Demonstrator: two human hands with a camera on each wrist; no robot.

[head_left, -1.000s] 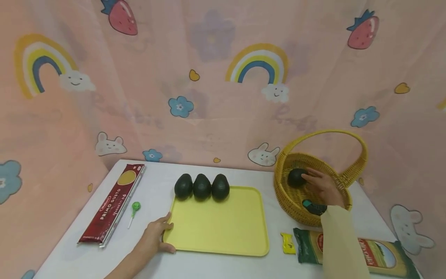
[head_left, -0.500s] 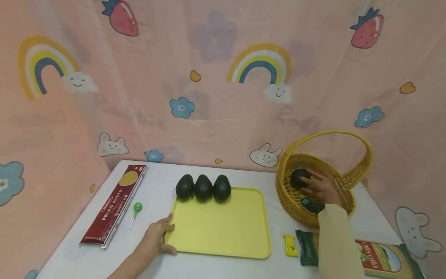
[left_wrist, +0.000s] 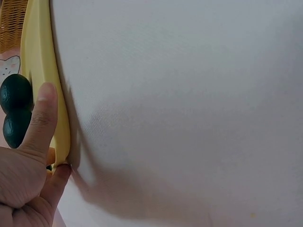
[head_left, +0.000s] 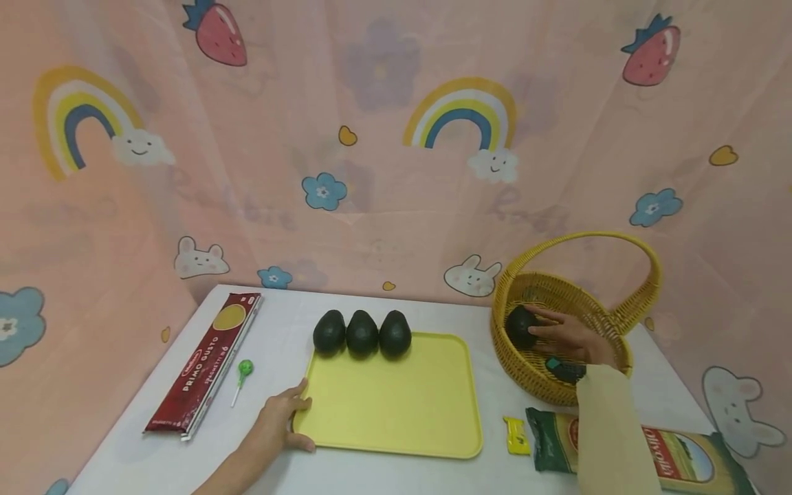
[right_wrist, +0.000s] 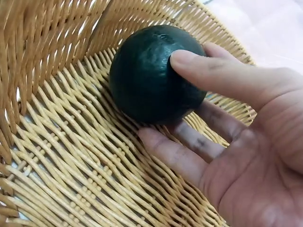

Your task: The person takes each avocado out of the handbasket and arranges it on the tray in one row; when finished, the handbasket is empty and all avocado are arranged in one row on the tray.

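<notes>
My right hand [head_left: 559, 337] reaches into the wicker basket [head_left: 557, 395] and grips a dark green avocado [head_left: 518, 326]. In the right wrist view the thumb lies over the avocado [right_wrist: 151, 75] and the fingers [right_wrist: 175, 153] curl under it, above the basket's woven floor [right_wrist: 57, 165]. My left hand [head_left: 281, 419] rests on the table at the front left corner of the yellow tray [head_left: 390, 405]. Its straight thumb and finger touch the tray's rim [left_wrist: 40, 47]. Three more avocados [head_left: 361, 333] stand in a row along the tray's far edge.
A red spaghetti pack [head_left: 204, 361] and a green lollipop [head_left: 244, 368] lie left of the tray. A small yellow packet [head_left: 515, 435] and a green pasta bag [head_left: 668, 457] lie at the front right. A pink patterned cloth hangs behind and beside the table.
My right hand has closed round the avocado in the basket and drawn it a little to the left and nearer. The left hand has stayed at the tray's corner.
</notes>
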